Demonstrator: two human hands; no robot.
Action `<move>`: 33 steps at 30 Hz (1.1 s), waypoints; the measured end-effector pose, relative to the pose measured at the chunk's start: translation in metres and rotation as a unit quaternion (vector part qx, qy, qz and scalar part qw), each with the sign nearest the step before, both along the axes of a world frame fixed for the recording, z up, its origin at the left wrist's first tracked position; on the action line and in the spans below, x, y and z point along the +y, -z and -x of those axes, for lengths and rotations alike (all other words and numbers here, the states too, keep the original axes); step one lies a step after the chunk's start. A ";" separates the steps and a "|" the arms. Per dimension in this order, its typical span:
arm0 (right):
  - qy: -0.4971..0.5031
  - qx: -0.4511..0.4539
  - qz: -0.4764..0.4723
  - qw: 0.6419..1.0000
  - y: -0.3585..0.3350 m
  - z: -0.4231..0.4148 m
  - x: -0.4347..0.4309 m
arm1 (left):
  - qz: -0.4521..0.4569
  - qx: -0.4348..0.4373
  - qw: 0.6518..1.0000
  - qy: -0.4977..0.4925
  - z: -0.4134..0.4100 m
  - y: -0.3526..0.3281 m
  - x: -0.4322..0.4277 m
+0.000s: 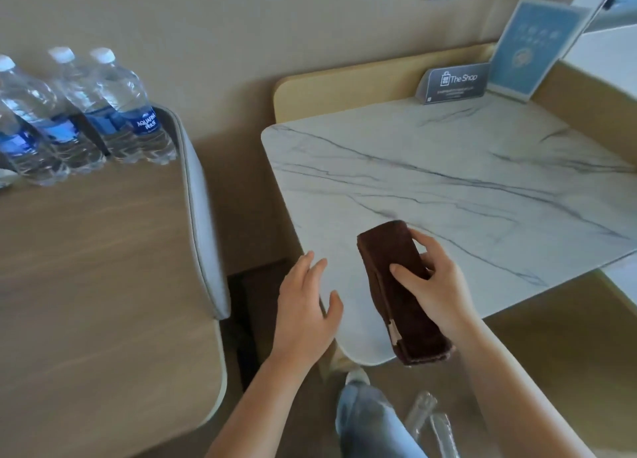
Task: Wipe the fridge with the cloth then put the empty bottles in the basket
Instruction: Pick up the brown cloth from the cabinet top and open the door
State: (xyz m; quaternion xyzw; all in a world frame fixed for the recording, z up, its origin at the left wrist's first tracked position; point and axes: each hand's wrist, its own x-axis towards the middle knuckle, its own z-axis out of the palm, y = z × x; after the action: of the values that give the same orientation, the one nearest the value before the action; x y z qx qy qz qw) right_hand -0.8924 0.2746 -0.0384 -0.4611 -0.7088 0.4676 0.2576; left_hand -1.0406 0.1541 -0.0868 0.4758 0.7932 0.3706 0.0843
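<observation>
1. The right hand (pixel 437 285) grips a folded brown cloth (pixel 410 319). Its thumb lies across the top face and its fingers (pixel 427 242) curl round the far side, clamped on the fabric.
2. The cloth sits over the near corner of the white marble tabletop (pixel 448 181), with its near end past the edge. Whether it touches the surface cannot be told.
3. The left hand (pixel 303 306) is just beside the cloth over the tabletop's left edge, its fingers (pixel 303 264) spread apart and holding nothing.
4. Two clear empty bottles (pixel 431 419) lie on the floor below, near the person's jeans leg (pixel 368 419).
5. Capped Aquafina water bottles (pixel 131 112) stand in a cluster at the back of a wooden tabletop (pixel 103 250) on the left, well apart from the hands.
6. A "The Shop" sign (pixel 455 83) and a blue card (pixel 531 47) stand at the marble tabletop's far side.
</observation>
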 end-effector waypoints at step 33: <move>0.297 -0.029 -0.005 0.954 0.018 -0.326 -0.097 | -0.010 0.031 0.963 0.268 -0.261 0.003 0.005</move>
State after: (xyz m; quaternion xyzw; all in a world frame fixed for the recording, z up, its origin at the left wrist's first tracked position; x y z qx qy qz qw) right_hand -0.5669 0.1773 -0.0567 -0.6630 -0.5493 0.3529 0.3662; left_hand -0.7797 0.1595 -0.0895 0.6834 0.6350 0.3268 0.1512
